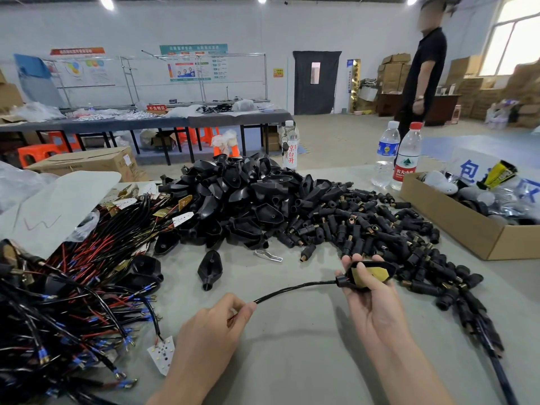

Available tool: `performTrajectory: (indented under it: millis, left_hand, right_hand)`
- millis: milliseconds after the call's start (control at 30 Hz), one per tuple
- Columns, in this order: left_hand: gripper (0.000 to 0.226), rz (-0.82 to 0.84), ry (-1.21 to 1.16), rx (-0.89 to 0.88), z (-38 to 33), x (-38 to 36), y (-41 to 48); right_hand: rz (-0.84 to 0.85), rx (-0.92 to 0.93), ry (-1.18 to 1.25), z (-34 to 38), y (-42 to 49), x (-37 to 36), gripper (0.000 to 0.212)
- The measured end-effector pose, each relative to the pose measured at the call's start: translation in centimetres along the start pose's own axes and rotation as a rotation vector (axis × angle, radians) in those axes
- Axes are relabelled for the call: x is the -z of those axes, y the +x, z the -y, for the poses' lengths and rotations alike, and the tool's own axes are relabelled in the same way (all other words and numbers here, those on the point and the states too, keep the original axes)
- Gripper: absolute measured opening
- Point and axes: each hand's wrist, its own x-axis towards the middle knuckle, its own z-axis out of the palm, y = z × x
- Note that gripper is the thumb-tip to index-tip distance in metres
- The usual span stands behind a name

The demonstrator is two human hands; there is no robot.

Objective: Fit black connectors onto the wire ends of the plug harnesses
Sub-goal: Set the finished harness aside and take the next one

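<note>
**A:** What lies farthest left?
**B:** A tangled heap of black and red wire harnesses point(73, 287), on a grey table point(292, 352).
**A:** And the hands?
**B:** The left hand point(213, 323) pinches the end of a black sheathed cable point(292, 288) between thumb and curled fingers. The cable arcs right into a black plastic plug shell with a brass-coloured plate point(375, 274), gripped by the right hand point(371, 302). Just behind spreads a pile of small black cylindrical connectors with brass tips point(365, 226), then an open cardboard box point(455, 226).
</note>
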Motion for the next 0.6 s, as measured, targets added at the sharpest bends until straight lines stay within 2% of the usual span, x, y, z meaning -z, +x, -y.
performTrajectory:
  millis: [200, 400, 600]
  left_hand:
    - [0.025, 0.082, -0.12, -0.011, 0.0, 0.6, 0.2]
    - [0.019, 0.02, 0.085, -0.039, 0.5, -0.2, -0.1]
    - [0.02, 0.066, 0.151, -0.054, 0.8, -0.6, 0.2]
  right_hand:
    - [0.014, -0.002, 0.035, 0.2, 0.0, -0.1, 0.025]
    - [0.033, 0.0, 0.007, 0.0, -0.3, -0.2, 0.026]
    - [0.04, 0.005, 0.004, -0.2, -0.6, -0.6, 0.027]
